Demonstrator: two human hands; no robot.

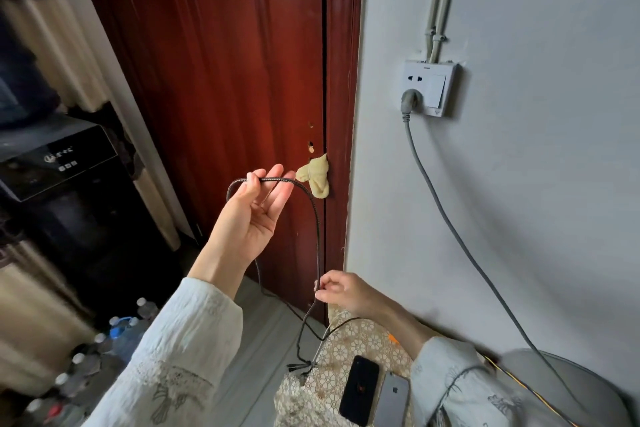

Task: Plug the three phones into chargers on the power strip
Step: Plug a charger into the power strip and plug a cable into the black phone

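A dark braided charging cable (pixel 317 218) loops over the raised fingers of my left hand (pixel 254 215), in front of the door. My right hand (pixel 341 288) pinches the same cable lower down, near the wall's corner. The cable's multi-tip end (pixel 299 366) dangles beside the table edge. Two phones lie face down on the patterned tablecloth (pixel 360 336): a black one (pixel 360 390) and a grey one (pixel 393 400) right next to it. No third phone or power strip shows; my right sleeve hides part of the table.
A wall socket (pixel 431 87) holds a grey plug whose cord (pixel 450 218) runs down to the lower right. A dark red door (pixel 225 62) stands ahead. At left are a black water dispenser (pixel 62 166) and several plastic bottles (pixel 117 333) on the floor.
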